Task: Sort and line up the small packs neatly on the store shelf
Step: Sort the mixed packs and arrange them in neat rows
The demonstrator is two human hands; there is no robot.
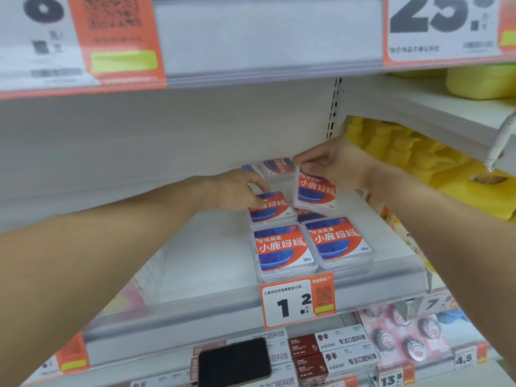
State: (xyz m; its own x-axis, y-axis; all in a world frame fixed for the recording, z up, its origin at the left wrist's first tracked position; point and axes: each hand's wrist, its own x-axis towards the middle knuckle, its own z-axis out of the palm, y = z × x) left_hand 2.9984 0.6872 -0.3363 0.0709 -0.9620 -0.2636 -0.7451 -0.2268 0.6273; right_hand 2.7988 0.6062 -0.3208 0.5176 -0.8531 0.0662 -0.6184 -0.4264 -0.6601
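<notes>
— Where are your hands on the shelf (212, 263)?

— Both are behind the price tag (298, 299) reading 1.2. My right hand (339, 163) is closed on a tilted pack (315, 192), lifted clear above the rows, fingers clamped along its top edge. My left hand (233, 191) rests on the second-row pack (270, 209), fingers pressed to its lid; whether they truly grip it, I cannot tell.

— And the other packs?

— Two front packs (283, 251) lie flat side by side just behind the tag, touching each other. One more pack (279, 166) sits farthest from the tag, near the back wall, beside my right fingertips. Another is partly hidden under the lifted one.

— Anything below the tag?

— A dark phone (234, 361) lies on boxes (332, 350) on the lower shelf.
</notes>
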